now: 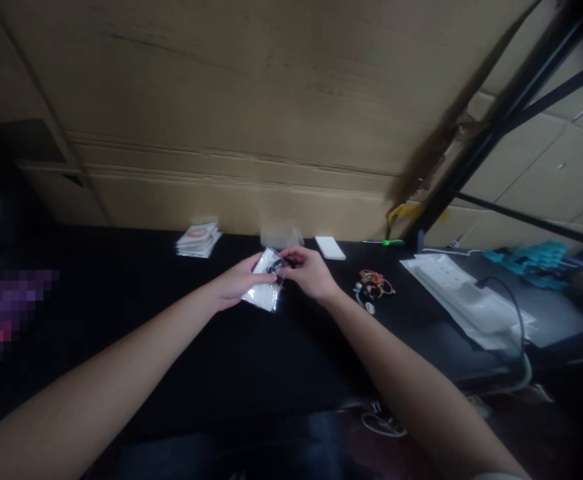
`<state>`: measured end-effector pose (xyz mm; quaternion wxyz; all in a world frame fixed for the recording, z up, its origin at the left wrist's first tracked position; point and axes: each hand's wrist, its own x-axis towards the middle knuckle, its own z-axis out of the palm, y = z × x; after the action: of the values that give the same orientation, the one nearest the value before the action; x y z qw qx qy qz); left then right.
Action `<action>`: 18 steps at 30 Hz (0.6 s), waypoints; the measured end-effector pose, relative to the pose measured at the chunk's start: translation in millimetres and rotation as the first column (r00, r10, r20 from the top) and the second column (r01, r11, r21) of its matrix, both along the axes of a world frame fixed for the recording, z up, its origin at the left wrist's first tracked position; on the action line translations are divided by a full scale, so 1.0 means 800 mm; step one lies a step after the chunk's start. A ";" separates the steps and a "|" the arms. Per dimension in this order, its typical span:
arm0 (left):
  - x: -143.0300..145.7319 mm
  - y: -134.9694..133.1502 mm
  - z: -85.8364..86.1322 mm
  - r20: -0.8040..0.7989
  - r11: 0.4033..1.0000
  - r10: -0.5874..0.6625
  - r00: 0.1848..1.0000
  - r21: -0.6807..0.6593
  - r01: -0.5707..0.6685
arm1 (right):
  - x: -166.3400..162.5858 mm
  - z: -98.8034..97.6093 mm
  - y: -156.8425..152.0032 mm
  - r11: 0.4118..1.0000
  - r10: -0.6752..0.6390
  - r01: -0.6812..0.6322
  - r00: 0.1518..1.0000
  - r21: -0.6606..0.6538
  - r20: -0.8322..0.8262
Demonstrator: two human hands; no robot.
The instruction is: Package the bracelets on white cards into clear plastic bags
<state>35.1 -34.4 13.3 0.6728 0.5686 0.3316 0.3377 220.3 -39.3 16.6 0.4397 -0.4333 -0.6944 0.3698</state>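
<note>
My left hand (236, 283) grips a small clear plastic bag (265, 293) with white contents, held just above the black table (121, 300). My right hand (307, 270) is closed in a pinch at the bag's top edge, on a small dark item (277, 266) I cannot make out. Both hands meet over the middle of the table. The fingers of each hand are curled, not spread.
A stack of white packets (197, 240) lies at the back left. A clear pouch (281, 236) and white card (330, 247) sit behind the hands. A small tangle of wires (371, 287) lies to the right, then a white power strip (464, 293) and teal parts (534, 260). Cardboard (271, 120) walls the back.
</note>
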 end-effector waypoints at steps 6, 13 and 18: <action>-0.002 -0.001 0.005 -0.034 0.995 -0.083 0.996 0.050 0.084 | 0.007 0.012 -0.006 0.949 -0.198 0.091 0.918 0.302 0.344; 0.000 -0.005 0.010 -0.089 0.986 -0.116 0.989 0.112 0.126 | 0.005 0.012 -0.007 0.913 -0.268 0.117 0.894 0.390 0.360; 0.004 -0.007 0.008 -0.116 0.989 -0.073 0.991 0.123 0.088 | -0.002 0.005 -0.006 0.907 -0.243 0.089 0.908 0.411 0.341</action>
<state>38.3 -39.8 19.8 0.6288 0.6412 0.3230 0.2985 218.6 -43.7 20.5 0.4019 -0.4608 -0.7857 0.0940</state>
